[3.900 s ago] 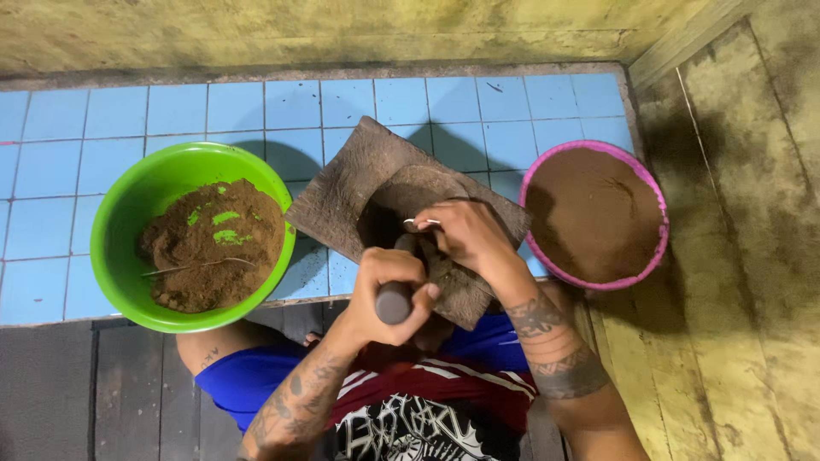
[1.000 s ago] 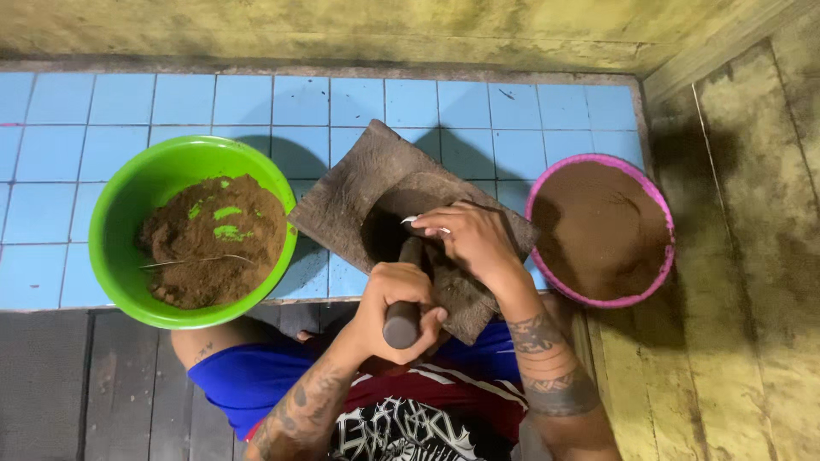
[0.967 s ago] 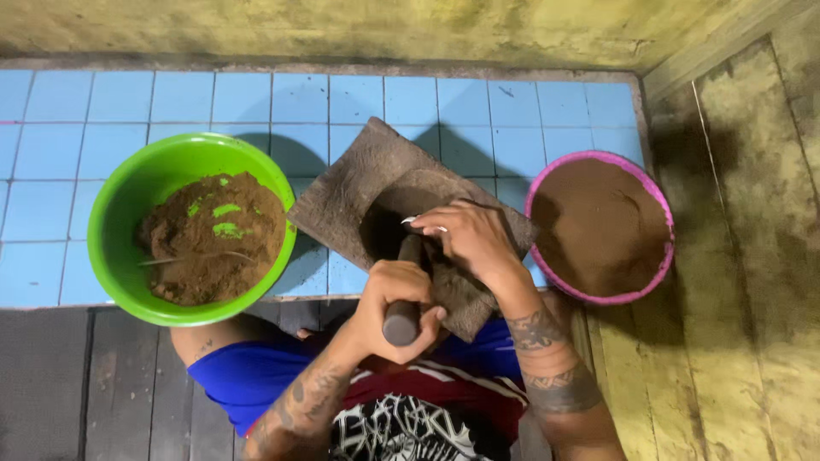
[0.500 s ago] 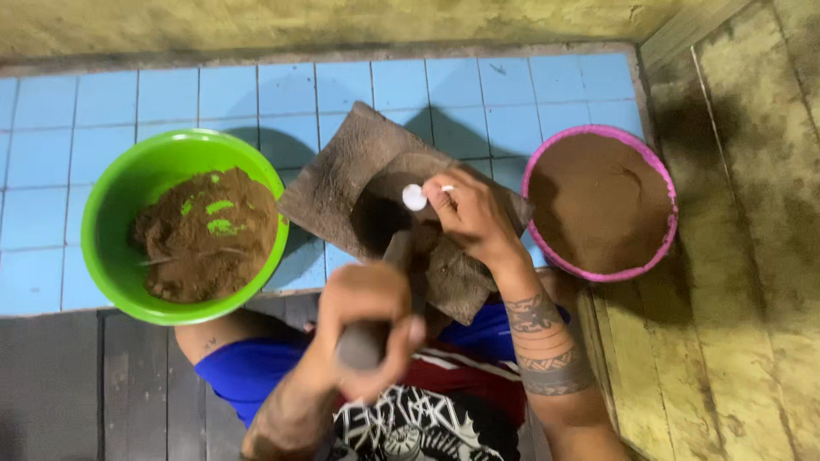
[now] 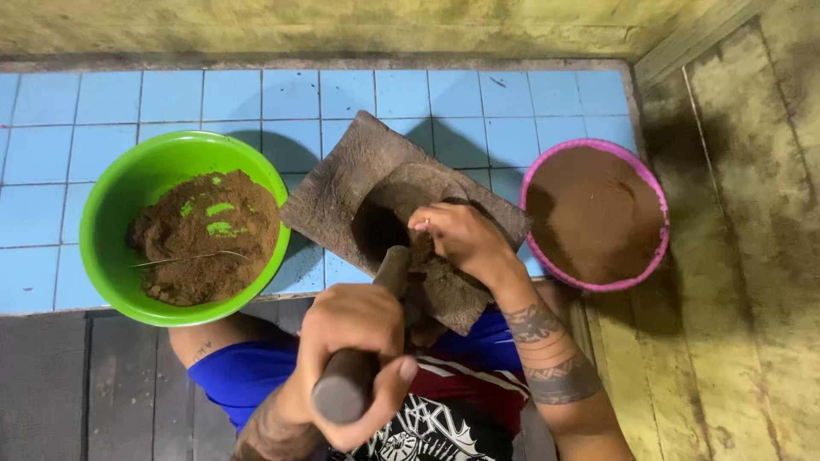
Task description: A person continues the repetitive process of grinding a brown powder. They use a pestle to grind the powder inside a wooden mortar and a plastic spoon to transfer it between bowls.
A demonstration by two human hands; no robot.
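Pounding step | left hand [image 5: 354, 337] fisted on pestle [image 5: 363, 346], tip down in stone mortar [image 5: 401, 213] | right hand [image 5: 461, 239] loosely cupped beyond the tip, gathering brown powder | next: probably fingers clear first.

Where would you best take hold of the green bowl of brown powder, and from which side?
Grip the green bowl by its bare left rim, coming from the left. The rim is wide and free there, while the stone slab crowds its right side and the powder fills the middle.
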